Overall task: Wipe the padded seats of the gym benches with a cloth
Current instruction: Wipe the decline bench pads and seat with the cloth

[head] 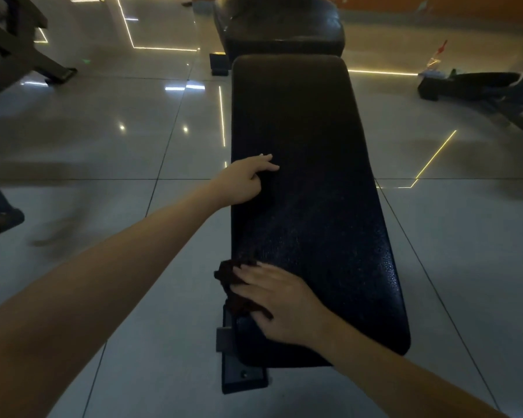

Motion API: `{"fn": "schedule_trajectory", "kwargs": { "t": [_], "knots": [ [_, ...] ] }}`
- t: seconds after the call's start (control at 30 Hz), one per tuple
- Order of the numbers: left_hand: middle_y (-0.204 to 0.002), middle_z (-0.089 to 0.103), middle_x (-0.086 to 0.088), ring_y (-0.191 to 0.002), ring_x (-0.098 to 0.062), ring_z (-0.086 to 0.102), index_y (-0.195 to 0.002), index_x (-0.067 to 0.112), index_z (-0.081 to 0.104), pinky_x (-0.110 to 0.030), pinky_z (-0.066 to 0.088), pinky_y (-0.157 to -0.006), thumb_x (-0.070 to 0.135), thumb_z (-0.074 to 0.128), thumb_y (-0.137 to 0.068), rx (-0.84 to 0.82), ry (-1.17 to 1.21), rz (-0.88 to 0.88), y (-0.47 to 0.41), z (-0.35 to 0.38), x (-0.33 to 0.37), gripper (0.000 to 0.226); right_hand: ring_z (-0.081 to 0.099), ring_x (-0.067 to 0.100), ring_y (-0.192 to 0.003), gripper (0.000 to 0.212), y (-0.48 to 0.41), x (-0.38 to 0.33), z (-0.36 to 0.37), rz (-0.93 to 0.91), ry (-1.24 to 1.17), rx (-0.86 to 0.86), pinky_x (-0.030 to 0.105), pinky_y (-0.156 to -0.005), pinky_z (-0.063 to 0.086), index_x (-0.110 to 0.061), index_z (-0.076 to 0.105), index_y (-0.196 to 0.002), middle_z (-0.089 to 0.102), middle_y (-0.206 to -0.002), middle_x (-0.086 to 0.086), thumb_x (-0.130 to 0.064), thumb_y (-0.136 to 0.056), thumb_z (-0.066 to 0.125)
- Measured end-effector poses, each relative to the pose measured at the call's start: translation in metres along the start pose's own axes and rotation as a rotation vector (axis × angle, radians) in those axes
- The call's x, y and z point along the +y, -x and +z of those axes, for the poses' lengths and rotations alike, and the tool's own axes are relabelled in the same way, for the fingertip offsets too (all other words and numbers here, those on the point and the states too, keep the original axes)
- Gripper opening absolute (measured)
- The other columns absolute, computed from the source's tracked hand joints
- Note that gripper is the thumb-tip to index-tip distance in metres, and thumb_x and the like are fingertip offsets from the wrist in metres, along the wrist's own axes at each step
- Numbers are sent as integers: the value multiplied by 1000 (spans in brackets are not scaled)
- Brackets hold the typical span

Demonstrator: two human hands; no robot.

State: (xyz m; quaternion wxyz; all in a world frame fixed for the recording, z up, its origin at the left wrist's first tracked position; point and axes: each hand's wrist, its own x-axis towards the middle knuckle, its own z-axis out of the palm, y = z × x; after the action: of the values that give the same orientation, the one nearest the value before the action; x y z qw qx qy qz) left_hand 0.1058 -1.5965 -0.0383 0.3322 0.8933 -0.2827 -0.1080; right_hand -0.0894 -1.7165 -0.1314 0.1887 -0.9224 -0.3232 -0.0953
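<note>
A long black padded bench runs away from me down the middle of the view. My right hand lies flat with straight fingers on a dark brown cloth at the bench's near left edge. Part of the cloth hangs over the side. My left hand rests on the bench's left edge further up, fingers loosely extended on the padding. A second black pad stands beyond the far end of the bench.
Glossy tiled floor surrounds the bench. A dark machine frame stands at the far left. Another low piece of equipment with cleaning items on it sits at the far right. The bench's metal foot juts out at the near left.
</note>
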Motion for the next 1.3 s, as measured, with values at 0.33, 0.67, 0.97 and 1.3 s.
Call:
{"fn": "schedule_trajectory", "kwargs": {
  "t": [0.33,0.67,0.97,1.3],
  "knots": [
    [-160,26,4,-149,-9,17,-141,21,50,-30,12,-122,-9,37,-89,-3,-21,14,0,1,0,62,51,22,-131,47,-29,111,-86,733,67,422,22,-110,27,-17,62,-132,55,-143,4,-10,-85,66],
    [-157,33,3,-147,-12,24,-136,20,56,-31,14,-122,-5,35,-91,-9,-15,-39,-9,-5,6,55,63,26,-118,48,-30,-1,-13,260,13,168,46,-109,42,-9,72,-115,64,-130,13,-12,-68,73],
    [-159,29,2,-148,-14,20,-135,19,57,-35,14,-123,-6,37,-91,-33,-11,-54,-8,-4,7,54,52,29,-130,46,-19,66,-54,390,33,288,39,-115,33,-10,66,-125,57,-139,12,-10,-80,59],
    [-155,37,1,-146,-15,27,-136,19,55,-37,19,-122,-6,37,-90,56,-17,-43,-4,-3,8,56,61,34,-117,44,-55,42,-44,423,-6,306,36,-109,35,-6,71,-116,65,-127,17,-3,-71,74]
  ]
}}
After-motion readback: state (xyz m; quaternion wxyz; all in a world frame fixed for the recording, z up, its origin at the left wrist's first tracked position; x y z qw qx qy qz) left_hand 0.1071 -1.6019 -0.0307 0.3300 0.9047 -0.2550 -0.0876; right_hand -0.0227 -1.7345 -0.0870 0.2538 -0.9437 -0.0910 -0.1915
